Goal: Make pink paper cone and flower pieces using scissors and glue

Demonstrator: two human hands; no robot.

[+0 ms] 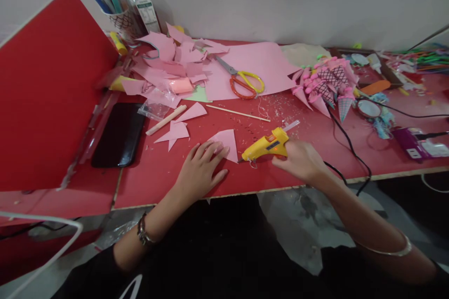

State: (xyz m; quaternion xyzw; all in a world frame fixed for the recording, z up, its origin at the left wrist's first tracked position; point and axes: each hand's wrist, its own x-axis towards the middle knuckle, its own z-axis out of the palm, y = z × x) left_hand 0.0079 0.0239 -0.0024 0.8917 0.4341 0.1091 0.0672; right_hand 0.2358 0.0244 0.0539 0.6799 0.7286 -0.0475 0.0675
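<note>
My right hand (pixel 300 161) is wrapped round the handle of a yellow hot glue gun (pixel 264 145). A clear glue stick (pixel 292 125) pokes out of its back end. The gun's nozzle points left, at the lower right corner of a pink paper piece (pixel 228 144); whether it touches the paper I cannot tell. My left hand (pixel 201 168) lies flat with fingers spread, its fingertips on that piece. More cut pink pieces (pixel 175 134) lie just beyond the left hand, beside a cream-coloured stick (pixel 166 120). A thin wooden stick (pixel 238 113) lies behind the glue gun.
Scissors (pixel 242 79) rest on a pink sheet (pixel 270 63), near pink scraps (pixel 175 56). Decorated paper cones (pixel 326 81) are heaped at the right, by a black cord (pixel 347 138) and a purple box (pixel 409 144). A phone (pixel 119 135) and a red board (pixel 52 98) are at left.
</note>
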